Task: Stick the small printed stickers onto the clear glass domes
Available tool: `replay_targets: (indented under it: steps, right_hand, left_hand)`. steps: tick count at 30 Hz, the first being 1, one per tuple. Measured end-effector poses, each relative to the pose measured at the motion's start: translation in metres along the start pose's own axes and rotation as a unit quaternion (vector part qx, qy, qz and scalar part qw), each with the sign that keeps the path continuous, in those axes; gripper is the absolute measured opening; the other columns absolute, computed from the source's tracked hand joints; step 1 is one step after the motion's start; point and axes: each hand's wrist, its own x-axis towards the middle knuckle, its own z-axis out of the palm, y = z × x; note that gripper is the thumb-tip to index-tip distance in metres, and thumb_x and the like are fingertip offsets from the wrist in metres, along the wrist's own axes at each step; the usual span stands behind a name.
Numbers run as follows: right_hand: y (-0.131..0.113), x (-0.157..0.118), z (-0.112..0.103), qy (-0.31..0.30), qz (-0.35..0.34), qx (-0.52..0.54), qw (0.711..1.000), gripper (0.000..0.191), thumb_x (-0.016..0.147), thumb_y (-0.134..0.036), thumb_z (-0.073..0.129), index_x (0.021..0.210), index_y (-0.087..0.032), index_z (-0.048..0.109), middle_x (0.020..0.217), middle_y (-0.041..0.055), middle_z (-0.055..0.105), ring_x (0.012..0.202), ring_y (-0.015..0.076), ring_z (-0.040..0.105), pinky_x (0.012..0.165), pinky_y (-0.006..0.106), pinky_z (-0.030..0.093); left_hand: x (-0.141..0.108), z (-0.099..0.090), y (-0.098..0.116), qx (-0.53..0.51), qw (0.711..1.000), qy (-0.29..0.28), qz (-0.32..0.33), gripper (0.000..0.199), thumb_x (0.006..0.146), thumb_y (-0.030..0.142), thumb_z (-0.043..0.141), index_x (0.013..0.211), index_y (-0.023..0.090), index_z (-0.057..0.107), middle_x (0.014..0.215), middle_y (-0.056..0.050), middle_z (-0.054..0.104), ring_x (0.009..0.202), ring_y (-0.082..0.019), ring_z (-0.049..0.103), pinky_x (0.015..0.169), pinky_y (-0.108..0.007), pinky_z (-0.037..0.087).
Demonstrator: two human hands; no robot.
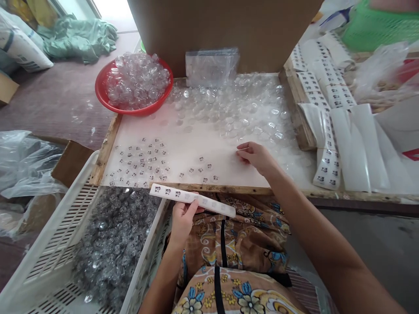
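My left hand (185,218) grips a white strip of panda stickers (167,191) between thumb and fingers, just in front of the worktop's wooden edge. Dark panda prints show at the strip's left end; its right part looks pale. Over the white worktop (196,144), my right hand (253,158) has its fingers bent and drawn together. Whatever may be between those fingertips is too small to make out. Left of this hand lie several clear pieces with panda prints (200,168), and a larger group of printed pieces (140,161) covers the worktop's left corner. Plain clear domed pieces (229,117) spread behind.
A red bowl (101,98) heaped with clear pieces stands at the back left. Below left, a white crate (62,244) holds many printed pieces. Sticker rolls (327,152) lie at the right. Behind rises a cardboard panel (222,30), with clear plastic bags (212,67) against it.
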Motion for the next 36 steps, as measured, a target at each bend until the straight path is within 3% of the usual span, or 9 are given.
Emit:
replay_targets:
  steps: [4,9,13,17,20,25,32,34,36]
  right_hand:
    - [0.001,-0.008,-0.003,0.083,-0.097,-0.16,0.979,0.016,0.078,-0.028,0.062,0.092,-0.018,0.062,0.086,0.0065,0.067,0.065,0.0158,0.059,0.063,0.031,0.047]
    - [-0.019,-0.011,0.015,0.065,-0.227,-0.275,0.932,0.02,0.083,-0.023,0.056,0.101,-0.018,0.063,0.11,0.0134,0.065,0.083,0.0222,0.062,0.073,0.036,0.048]
    - [-0.025,-0.006,0.025,0.043,-0.231,-0.361,0.902,0.022,0.084,-0.022,0.059,0.106,-0.018,0.064,0.108,0.0141,0.065,0.096,0.0295,0.059,0.077,0.039,0.046]
    - [-0.015,-0.01,0.025,0.011,-0.228,-0.393,0.891,0.015,0.083,-0.021,0.061,0.096,-0.017,0.066,0.1,0.0142,0.064,0.094,0.0294,0.058,0.078,0.039,0.046]
    - [-0.011,-0.012,0.022,0.0,-0.238,-0.36,0.902,0.018,0.087,-0.017,0.05,0.092,-0.017,0.067,0.098,0.0129,0.065,0.089,0.0251,0.06,0.078,0.036,0.045]
    - [-0.008,-0.009,0.012,-0.018,-0.147,-0.258,0.955,0.023,0.084,-0.022,0.053,0.104,-0.017,0.065,0.083,0.0059,0.067,0.072,0.0186,0.06,0.071,0.031,0.046]
    - [-0.013,-0.029,0.001,0.1,-0.195,-0.309,0.925,0.017,0.085,-0.024,0.055,0.094,-0.017,0.067,0.105,0.014,0.065,0.082,0.0234,0.062,0.078,0.039,0.048]
    - [-0.023,-0.048,0.013,0.072,-0.21,-0.267,0.938,0.016,0.087,-0.026,0.057,0.096,-0.018,0.067,0.103,0.0131,0.066,0.086,0.0245,0.063,0.077,0.039,0.05]
    - [-0.036,-0.071,0.035,-0.023,-0.228,-0.185,0.956,0.016,0.089,-0.029,0.058,0.098,-0.019,0.066,0.101,0.011,0.067,0.083,0.0218,0.064,0.072,0.036,0.052]
  left_hand:
    - [-0.002,0.005,0.001,0.008,1.0,-0.005,-0.003,0.038,0.075,0.041,0.077,0.101,0.014,0.074,0.09,-0.008,0.075,0.082,-0.025,0.072,0.071,-0.036,0.062]
    - [-0.005,0.01,0.003,0.021,1.0,-0.022,-0.006,0.037,0.076,0.042,0.076,0.101,0.014,0.074,0.09,-0.008,0.075,0.085,-0.025,0.072,0.071,-0.035,0.062]
    - [-0.006,0.006,0.003,0.017,1.0,-0.011,-0.002,0.037,0.077,0.041,0.076,0.102,0.015,0.073,0.091,-0.008,0.075,0.084,-0.024,0.072,0.072,-0.035,0.062]
    - [-0.004,0.004,0.001,0.013,1.0,-0.004,-0.008,0.037,0.076,0.04,0.077,0.101,0.014,0.073,0.091,-0.008,0.075,0.082,-0.024,0.072,0.072,-0.036,0.062]
    - [-0.003,0.007,0.001,0.018,1.0,-0.014,-0.011,0.036,0.075,0.041,0.077,0.1,0.014,0.073,0.09,-0.008,0.075,0.084,-0.025,0.072,0.071,-0.035,0.062]
    - [-0.002,0.007,0.003,0.012,1.0,-0.014,-0.005,0.036,0.075,0.041,0.077,0.1,0.014,0.074,0.089,-0.008,0.075,0.081,-0.025,0.072,0.071,-0.037,0.062]
    - [-0.004,0.005,0.001,0.008,1.0,-0.012,-0.009,0.036,0.075,0.041,0.077,0.1,0.014,0.074,0.089,-0.008,0.075,0.081,-0.025,0.072,0.071,-0.037,0.062]
    - [-0.005,0.008,0.001,0.01,1.0,-0.022,-0.016,0.036,0.075,0.041,0.077,0.099,0.015,0.074,0.088,-0.008,0.075,0.08,-0.025,0.072,0.071,-0.037,0.062]
    - [-0.005,0.012,0.001,0.014,0.999,-0.036,-0.02,0.036,0.076,0.042,0.076,0.099,0.015,0.073,0.088,-0.008,0.075,0.079,-0.025,0.072,0.071,-0.036,0.061]
